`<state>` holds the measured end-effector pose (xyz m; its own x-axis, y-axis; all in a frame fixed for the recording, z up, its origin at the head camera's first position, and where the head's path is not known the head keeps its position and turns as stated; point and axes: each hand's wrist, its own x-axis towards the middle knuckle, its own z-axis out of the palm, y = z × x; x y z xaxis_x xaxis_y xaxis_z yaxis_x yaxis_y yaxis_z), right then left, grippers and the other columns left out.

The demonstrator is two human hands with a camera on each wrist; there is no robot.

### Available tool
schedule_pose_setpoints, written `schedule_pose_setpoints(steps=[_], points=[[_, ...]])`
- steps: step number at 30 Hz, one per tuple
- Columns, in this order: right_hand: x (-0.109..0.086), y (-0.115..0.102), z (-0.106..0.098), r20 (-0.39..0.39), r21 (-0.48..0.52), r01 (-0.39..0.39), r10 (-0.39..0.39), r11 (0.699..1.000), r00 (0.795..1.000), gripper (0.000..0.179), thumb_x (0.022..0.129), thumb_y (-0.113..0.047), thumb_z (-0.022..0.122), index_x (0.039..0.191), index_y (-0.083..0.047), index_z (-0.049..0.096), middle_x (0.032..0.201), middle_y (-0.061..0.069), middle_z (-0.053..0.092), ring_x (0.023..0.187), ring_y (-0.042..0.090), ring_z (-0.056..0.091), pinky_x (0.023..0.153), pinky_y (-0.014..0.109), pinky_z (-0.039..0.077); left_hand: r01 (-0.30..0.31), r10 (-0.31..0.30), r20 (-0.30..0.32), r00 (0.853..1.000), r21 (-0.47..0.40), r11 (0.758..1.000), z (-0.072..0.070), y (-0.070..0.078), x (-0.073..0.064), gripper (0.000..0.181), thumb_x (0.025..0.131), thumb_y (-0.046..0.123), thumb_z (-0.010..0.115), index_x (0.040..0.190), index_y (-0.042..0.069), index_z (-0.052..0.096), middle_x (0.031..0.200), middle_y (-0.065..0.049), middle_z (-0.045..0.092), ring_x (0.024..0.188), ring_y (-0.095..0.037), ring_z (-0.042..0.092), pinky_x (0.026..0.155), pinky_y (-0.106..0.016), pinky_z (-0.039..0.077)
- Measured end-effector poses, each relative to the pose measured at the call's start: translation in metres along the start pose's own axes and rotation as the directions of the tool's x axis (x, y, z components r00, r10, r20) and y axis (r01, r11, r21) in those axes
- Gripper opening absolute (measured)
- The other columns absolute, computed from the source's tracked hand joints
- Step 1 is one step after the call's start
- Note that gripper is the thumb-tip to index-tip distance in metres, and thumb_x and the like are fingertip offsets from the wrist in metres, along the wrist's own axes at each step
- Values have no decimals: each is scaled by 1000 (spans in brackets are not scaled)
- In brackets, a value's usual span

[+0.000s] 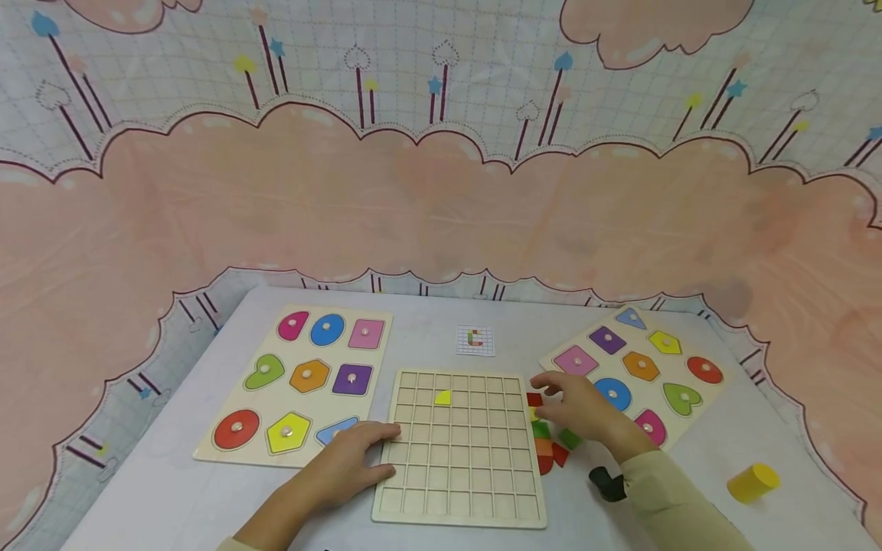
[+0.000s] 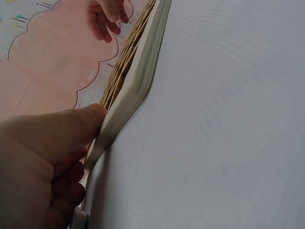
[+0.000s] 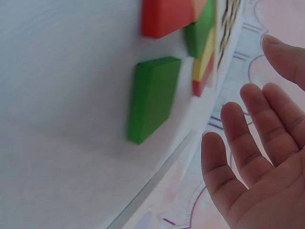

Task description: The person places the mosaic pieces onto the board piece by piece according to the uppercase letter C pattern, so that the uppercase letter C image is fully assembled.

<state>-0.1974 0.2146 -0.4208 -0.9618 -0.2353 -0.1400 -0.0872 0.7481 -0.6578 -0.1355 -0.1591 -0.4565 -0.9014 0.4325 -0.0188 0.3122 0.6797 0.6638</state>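
Note:
A pale wooden grid board (image 1: 462, 461) lies on the table, with one yellow quarter-round piece (image 1: 443, 397) in an upper cell. My left hand (image 1: 350, 464) rests at the board's left edge; in the left wrist view the thumb (image 2: 78, 125) touches its side. Over the board's right edge hovers my right hand (image 1: 577, 404), fingers spread and holding nothing. Below it are several coloured blocks, including a green block (image 3: 155, 101) lying apart and a red block (image 3: 167, 16). Part of this group is hidden by the right hand in the head view.
Shape puzzle boards with knobbed pieces lie to the left (image 1: 313, 413) and right (image 1: 651, 333). A small card (image 1: 475, 340) with a coloured pattern on a grid lies behind the grid board. At the far right stands a yellow cylinder (image 1: 754, 483); a black object (image 1: 606, 484) is beside the right sleeve.

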Motion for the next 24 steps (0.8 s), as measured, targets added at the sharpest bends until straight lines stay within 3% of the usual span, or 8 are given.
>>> schedule_pose_setpoints(steps=[18, 24], points=[[-12, 14, 2, -13, -36, -25, 24, 999, 1000, 41, 86, -18, 78, 125, -13, 67, 119, 6, 64, 110, 30, 57, 85, 44, 58, 4, -4, -2, 1000, -2, 1000, -1, 0, 0, 52, 88, 22, 78, 134, 6, 61, 135, -5, 61, 130, -32, 50, 109, -55, 38], [-10, 14, 3, 10, -53, -9, 10, 999, 1000, 42, 85, -18, 78, 125, -11, 66, 121, 9, 65, 111, 33, 60, 88, 50, 56, 8, -8, -1, 1000, -3, 1000, 1, -1, 0, 52, 87, 22, 78, 134, 7, 61, 135, -5, 61, 130, -32, 50, 109, -55, 39]])
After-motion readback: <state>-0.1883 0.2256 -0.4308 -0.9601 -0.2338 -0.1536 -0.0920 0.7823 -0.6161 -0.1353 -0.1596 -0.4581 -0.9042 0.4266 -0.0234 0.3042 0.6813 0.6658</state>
